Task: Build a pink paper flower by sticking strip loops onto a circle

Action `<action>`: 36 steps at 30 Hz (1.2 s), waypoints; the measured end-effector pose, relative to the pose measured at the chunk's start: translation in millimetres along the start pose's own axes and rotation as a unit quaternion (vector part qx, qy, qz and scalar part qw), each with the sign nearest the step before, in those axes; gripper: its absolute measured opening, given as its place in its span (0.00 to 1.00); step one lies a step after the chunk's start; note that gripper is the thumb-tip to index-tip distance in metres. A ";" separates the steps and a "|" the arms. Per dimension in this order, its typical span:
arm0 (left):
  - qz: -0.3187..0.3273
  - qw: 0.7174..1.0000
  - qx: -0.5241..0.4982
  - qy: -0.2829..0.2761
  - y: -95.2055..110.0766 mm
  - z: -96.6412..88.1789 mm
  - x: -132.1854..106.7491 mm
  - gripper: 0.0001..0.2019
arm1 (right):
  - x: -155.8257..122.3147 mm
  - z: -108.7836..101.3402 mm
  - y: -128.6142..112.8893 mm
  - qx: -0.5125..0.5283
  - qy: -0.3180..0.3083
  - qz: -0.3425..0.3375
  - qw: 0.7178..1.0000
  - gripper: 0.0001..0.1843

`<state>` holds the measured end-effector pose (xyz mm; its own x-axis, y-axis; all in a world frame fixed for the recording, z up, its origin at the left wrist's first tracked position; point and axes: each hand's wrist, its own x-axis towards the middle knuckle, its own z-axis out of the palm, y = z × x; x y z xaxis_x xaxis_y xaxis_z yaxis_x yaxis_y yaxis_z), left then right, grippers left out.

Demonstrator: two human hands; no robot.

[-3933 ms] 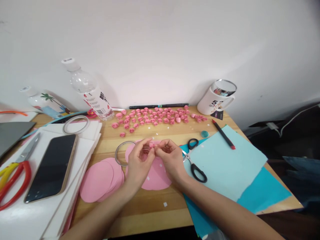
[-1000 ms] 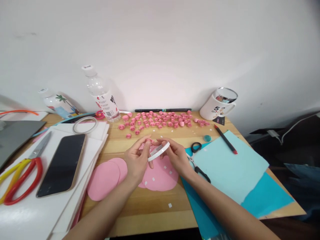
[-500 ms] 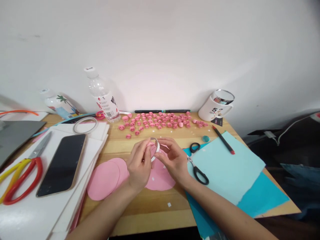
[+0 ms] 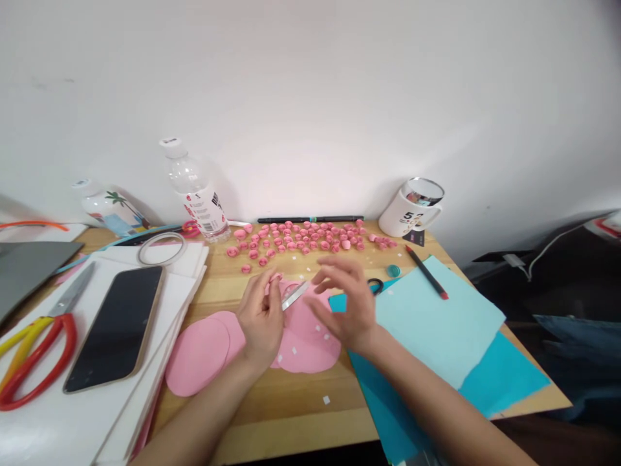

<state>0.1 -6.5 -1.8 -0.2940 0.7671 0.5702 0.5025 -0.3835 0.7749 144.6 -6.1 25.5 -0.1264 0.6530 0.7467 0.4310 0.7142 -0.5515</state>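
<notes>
My left hand [image 4: 262, 317] pinches a small rolled pink paper flower [image 4: 275, 278] between thumb and fingertips. Just right of it is a roll of white tape [image 4: 295, 296], seen edge-on and tilted. Whether the roll rests on the paper or touches my left fingers, I cannot tell. My right hand [image 4: 347, 304] is apart from the roll, its fingers spread and holding nothing. Beneath both hands lie pink paper circles [image 4: 308, 353] with small white bits on them. More pink circles [image 4: 198, 356] overlap to the left. Behind are several rolled pink paper flowers [image 4: 305, 238].
On the right are light blue paper [image 4: 436, 323], black-handled scissors [image 4: 376, 285] partly hidden by my right hand, a pencil [image 4: 427, 272] and a mug [image 4: 407, 210]. On the left are a bottle [image 4: 198, 200], a phone [image 4: 116, 330], red-and-yellow scissors [image 4: 39, 356] and another tape roll [image 4: 162, 249].
My right hand has come off the tape roll, moved slightly right and spread its fingers. The roll has tilted over. My left hand keeps its pinch on the flower.
</notes>
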 end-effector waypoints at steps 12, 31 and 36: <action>-0.054 0.998 -0.032 0.015 4.5 -3.4 0.9 0.10 | -32.5 -105.3 24.1 -0.307 -0.458 0.197 0.811 0.39; -0.123 0.988 -0.086 0.019 -0.3 0.1 1.8 0.11 | -49.9 -106.0 17.2 -0.090 -0.223 0.296 0.925 0.22; -0.068 0.996 -0.040 0.030 -2.6 -1.3 3.3 0.11 | -38.2 -82.7 -0.4 0.042 -0.216 0.299 0.929 0.40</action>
<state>-3.3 -3.7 -1.6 -0.4045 0.7836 0.4716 0.3881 -0.3199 0.8644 223.2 -52.3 27.9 -0.2418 0.9662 0.0893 0.4716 0.1974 -0.8594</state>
